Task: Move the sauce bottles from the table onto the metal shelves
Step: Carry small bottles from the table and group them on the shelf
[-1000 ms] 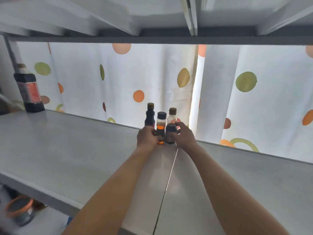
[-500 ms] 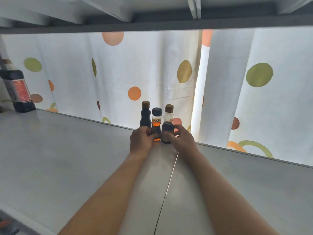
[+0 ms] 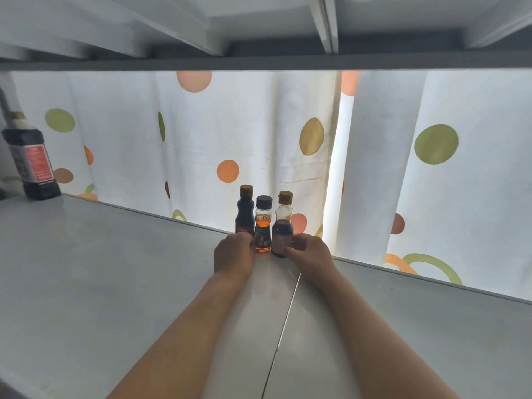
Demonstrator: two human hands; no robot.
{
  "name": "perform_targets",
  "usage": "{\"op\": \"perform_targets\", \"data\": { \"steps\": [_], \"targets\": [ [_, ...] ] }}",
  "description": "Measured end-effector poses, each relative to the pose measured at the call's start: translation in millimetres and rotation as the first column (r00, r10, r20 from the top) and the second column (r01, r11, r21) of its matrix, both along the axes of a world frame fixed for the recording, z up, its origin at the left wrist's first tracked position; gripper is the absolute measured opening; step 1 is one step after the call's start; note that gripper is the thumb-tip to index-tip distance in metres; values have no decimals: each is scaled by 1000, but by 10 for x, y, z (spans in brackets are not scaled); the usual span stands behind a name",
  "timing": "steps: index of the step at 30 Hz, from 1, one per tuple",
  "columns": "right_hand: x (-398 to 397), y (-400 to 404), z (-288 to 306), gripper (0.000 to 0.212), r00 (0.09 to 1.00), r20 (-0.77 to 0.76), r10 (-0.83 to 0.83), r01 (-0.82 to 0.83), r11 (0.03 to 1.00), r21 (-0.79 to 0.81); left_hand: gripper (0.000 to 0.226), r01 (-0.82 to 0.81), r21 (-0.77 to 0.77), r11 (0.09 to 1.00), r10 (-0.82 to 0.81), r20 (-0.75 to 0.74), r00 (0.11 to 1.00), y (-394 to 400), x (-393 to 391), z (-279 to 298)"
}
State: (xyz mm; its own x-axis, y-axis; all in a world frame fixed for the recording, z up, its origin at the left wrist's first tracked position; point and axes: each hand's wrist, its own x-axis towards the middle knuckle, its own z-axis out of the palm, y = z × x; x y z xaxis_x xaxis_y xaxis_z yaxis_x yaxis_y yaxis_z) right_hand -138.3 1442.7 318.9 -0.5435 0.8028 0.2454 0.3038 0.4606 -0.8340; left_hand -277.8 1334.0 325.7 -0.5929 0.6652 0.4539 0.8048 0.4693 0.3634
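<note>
Three small sauce bottles stand together at the rear edge of the metal shelf. On the left is a dark bottle with a brown cap, its base hidden behind my left hand. In the middle is an orange-liquid bottle with a black cap. On the right is a half-full bottle with a brown cap. My left hand is curled against the lower left side of the orange bottle. My right hand has its fingers on the lower side of the half-full bottle.
A large dark sauce bottle with a red label stands at the shelf's far left rear. A dotted white curtain hangs right behind the shelf. The upper shelf runs low overhead. A seam splits the shelf surface.
Both hands have slid lower on the bottles, so more of each bottle shows. The three bottles stay standing at the same spot by the rear edge.
</note>
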Motion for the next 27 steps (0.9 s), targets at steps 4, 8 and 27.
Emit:
{"op": "perform_targets", "data": {
  "steps": [4, 8, 27],
  "targets": [
    [115, -127, 14, 31, 994, 104, -16, 11, 999, 52, 23, 134, -128, 983, -133, 14, 991, -171, 75, -11],
    [264, -401, -8, 30, 909, 414, -60, -47, 969, 243, 28, 299, -276, 913, -274, 128, 953, -483, 163, -48],
    [1204, -2435, 6, 56, 649, 745, -153, -100, 954, 283, 60, 234, -521, 821, -228, 77, 971, -2118, 1236, -92]
  ]
}}
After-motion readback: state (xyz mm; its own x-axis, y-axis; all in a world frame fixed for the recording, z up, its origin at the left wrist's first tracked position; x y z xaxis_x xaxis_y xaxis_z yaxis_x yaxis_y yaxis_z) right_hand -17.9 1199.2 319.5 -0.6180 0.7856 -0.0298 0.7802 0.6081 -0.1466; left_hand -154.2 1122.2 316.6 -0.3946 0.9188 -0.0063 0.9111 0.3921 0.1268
